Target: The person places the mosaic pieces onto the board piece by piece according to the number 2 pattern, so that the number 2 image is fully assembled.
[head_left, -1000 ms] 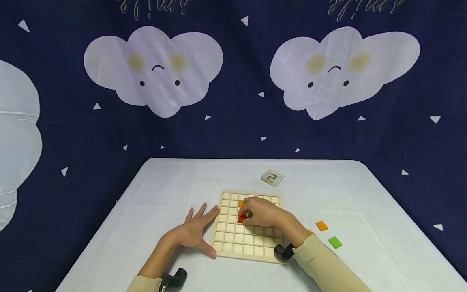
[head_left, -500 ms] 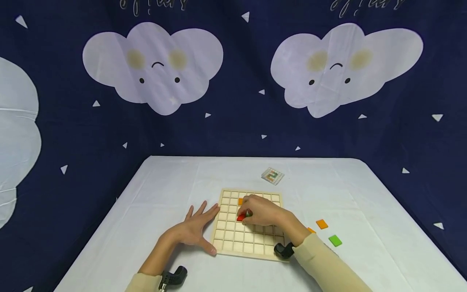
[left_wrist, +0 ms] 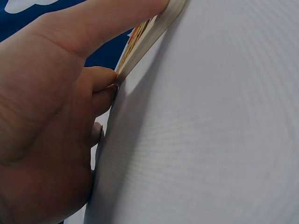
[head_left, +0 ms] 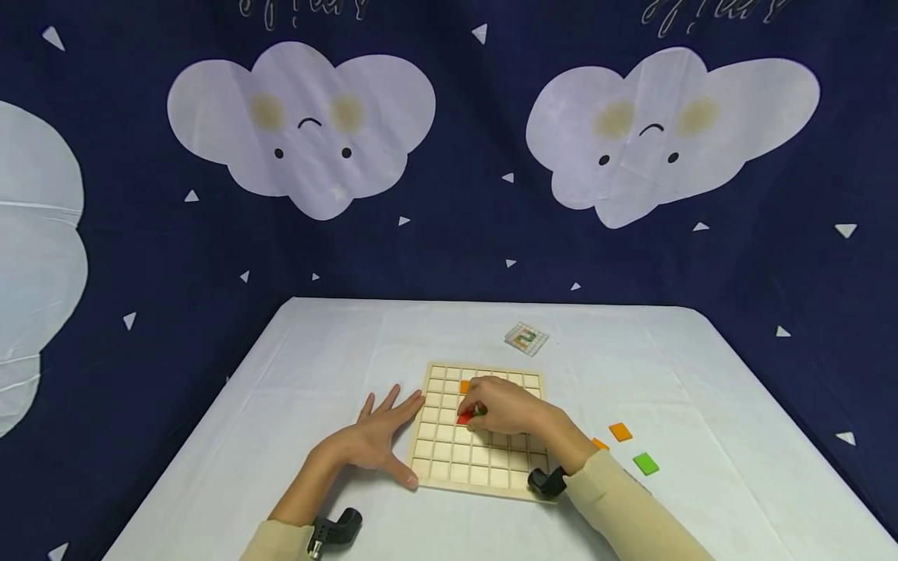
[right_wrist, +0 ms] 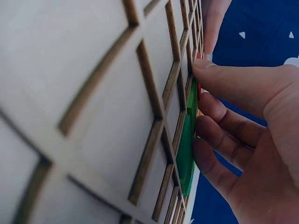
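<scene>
A square wooden grid board (head_left: 449, 453) lies on the white table. My right hand (head_left: 503, 405) reaches over its middle and pinches a red tile (head_left: 464, 419) between thumb and fingers, right at a cell of the grid. Beside those fingertips, green tiles (right_wrist: 185, 156) sit in the grid in the right wrist view. An orange tile (head_left: 464, 386) lies farther back on the board, partly behind the hand. With fingers spread, my left hand (head_left: 372, 442) rests at the board's left side; its thumb touches the near left corner and its fingertips the left edge.
To the right of the board lie a loose orange tile (head_left: 620, 432) and a green tile (head_left: 646, 463); another orange tile (head_left: 599, 444) shows partly behind the right forearm. Behind the board is a small stack of pattern cards (head_left: 526, 339). A dark blue cloud-print curtain (head_left: 463, 257) hangs beyond the table.
The head view has shifted slightly. Both hands stay in nearly the same place, the right still holding the red tile, which now looks a little flatter over the grid.
</scene>
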Demonstrator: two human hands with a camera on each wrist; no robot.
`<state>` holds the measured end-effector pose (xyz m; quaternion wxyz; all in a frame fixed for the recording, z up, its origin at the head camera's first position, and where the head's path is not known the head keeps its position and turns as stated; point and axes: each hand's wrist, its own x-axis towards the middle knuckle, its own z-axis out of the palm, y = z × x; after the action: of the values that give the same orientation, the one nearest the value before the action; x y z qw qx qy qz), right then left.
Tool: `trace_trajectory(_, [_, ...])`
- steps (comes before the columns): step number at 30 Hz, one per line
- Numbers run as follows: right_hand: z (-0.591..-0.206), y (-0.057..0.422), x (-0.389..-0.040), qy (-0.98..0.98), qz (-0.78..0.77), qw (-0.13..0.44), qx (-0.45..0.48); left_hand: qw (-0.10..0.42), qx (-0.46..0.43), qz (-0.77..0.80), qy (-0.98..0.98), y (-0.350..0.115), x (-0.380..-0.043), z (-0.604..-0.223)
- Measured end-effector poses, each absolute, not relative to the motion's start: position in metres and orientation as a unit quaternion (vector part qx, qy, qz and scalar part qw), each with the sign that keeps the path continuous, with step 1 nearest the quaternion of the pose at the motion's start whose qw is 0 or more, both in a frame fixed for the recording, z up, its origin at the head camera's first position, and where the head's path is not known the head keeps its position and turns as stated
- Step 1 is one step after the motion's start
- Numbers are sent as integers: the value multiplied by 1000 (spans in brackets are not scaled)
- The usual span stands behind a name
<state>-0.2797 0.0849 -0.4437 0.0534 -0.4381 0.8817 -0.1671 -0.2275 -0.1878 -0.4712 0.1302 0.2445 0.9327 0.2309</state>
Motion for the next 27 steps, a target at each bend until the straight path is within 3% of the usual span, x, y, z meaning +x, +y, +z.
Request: trace_trajectory(27, [-439,157,-276,885,-295,40,-358,118,255,232,931,-188,-226,-472])
